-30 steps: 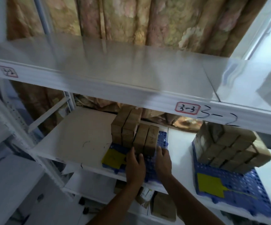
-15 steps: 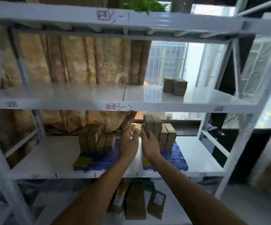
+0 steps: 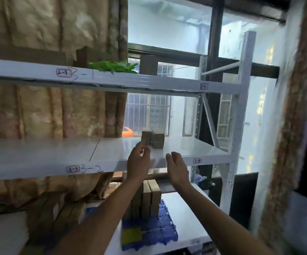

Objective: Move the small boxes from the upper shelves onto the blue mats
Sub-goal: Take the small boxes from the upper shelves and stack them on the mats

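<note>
Two small brown boxes [image 3: 152, 138] stand side by side on the white middle shelf [image 3: 57, 155], which is marked 3-2. My left hand [image 3: 138, 162] is raised in front of that shelf, its fingertips just below the left box, fingers apart and holding nothing. My right hand [image 3: 178, 167] hovers open a little lower and to the right, apart from the boxes. On the shelf below, a blue mat [image 3: 160, 230] carries a stack of brown boxes [image 3: 147, 199]. Further brown boxes [image 3: 64, 208] show blurred at the lower left.
The top shelf [image 3: 112, 80], marked 3-1, holds a dark box [image 3: 148, 64] and green leaves [image 3: 113, 66]. A white upright post [image 3: 241, 115] closes the rack on the right. A curtain hangs behind the left half, with a barred window behind the boxes.
Both hands left the boxes on the blue mats and rose to the middle shelf. The view swung up and to the right.
</note>
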`<state>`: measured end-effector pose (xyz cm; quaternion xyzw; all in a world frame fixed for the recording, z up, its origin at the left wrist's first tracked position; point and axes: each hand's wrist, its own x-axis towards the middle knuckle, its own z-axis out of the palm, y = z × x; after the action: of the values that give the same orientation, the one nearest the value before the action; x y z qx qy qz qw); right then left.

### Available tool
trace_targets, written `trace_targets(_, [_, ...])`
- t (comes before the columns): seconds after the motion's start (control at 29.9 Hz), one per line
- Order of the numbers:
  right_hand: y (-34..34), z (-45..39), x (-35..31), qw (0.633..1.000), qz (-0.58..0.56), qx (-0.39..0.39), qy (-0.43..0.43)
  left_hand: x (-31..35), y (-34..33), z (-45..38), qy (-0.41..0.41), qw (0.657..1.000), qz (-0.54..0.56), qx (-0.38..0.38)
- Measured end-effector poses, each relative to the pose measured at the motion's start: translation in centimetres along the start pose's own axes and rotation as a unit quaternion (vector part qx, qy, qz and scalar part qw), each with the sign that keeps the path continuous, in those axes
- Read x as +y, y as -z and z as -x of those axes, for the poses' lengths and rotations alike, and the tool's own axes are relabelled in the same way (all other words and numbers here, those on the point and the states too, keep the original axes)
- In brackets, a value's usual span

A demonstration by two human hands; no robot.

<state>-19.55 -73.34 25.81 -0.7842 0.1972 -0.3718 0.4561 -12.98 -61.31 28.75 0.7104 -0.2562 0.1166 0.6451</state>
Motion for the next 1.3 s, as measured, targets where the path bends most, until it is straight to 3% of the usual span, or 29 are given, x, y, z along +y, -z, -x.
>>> trace_targets(0.17, [-1.2,-8.1,1.8,0.997,0.076,-0.002,0.012,-4.5,-2.9,-10.5,0.011,0.999,-0.035,-0.015])
trace_targets(0.3, [-3.1,-16.3,2.3,0.989,0.132,-0.060,0.014,-8.2,-5.4,-19.3,0.030,0.995,-0.063,-0.065])
trace_targets(0.53, [-6.7,-25.3,4.5,0.991,0.080,-0.105,-0.030,-12.6,-8.3,-26.5,0.020,0.985,-0.096,-0.141])
trace_targets(0.6, [-7.6,-26.6,5.3,0.990,0.089,-0.111,-0.005,-13.5,-8.8,-26.9,0.010,0.982,-0.120,-0.147])
trace_targets(0.8, [-7.6,-27.8,6.1,0.988,0.093,-0.121,0.010,-13.6,-8.1,-26.3,-0.015,0.981,-0.136,-0.141])
trace_targets(1.07, [-4.7,-21.8,3.4,0.984,-0.039,-0.175,-0.002,-10.0,-4.2,-19.9,-0.043,0.984,-0.122,-0.124])
trace_targets(1.3, [-1.6,-5.6,1.0,0.994,-0.057,-0.039,0.081,-5.2,-1.2,-6.1,-0.085,0.992,-0.087,-0.016])
